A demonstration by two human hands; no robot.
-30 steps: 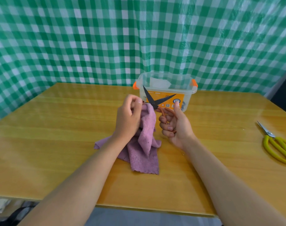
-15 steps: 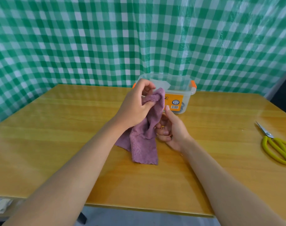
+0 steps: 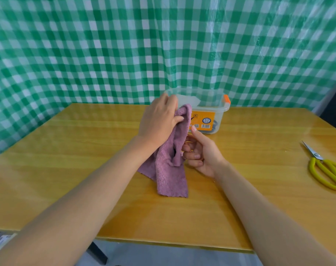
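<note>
Left hand (image 3: 159, 120) centre frame, fingers curled, gripping purple fleecy cloth (image 3: 169, 169) bunched at top; cloth tail drapes onto wooden table (image 3: 86, 150). Right hand (image 3: 203, 154) just right of it, fingers curled round thin orange-handled item (image 3: 202, 159), mostly hidden under cloth. Advice: brace right hand firm, pinch through cloth, draw outward in single stroke, fingertips off any edge inside.

The microfibre cloth (image 3: 171, 169) is mauve, an orange scissor handle (image 3: 202, 159) glinting beside it. Behind the cloth, a clear plastic box (image 3: 219, 112) bears an orange clip and label; rightward lie yellow-handled steel scissors (image 3: 317, 156). Honey-yellow wooden bench (image 3: 86, 150), green-and-white gingham plastic curtain (image 3: 105, 45).
</note>
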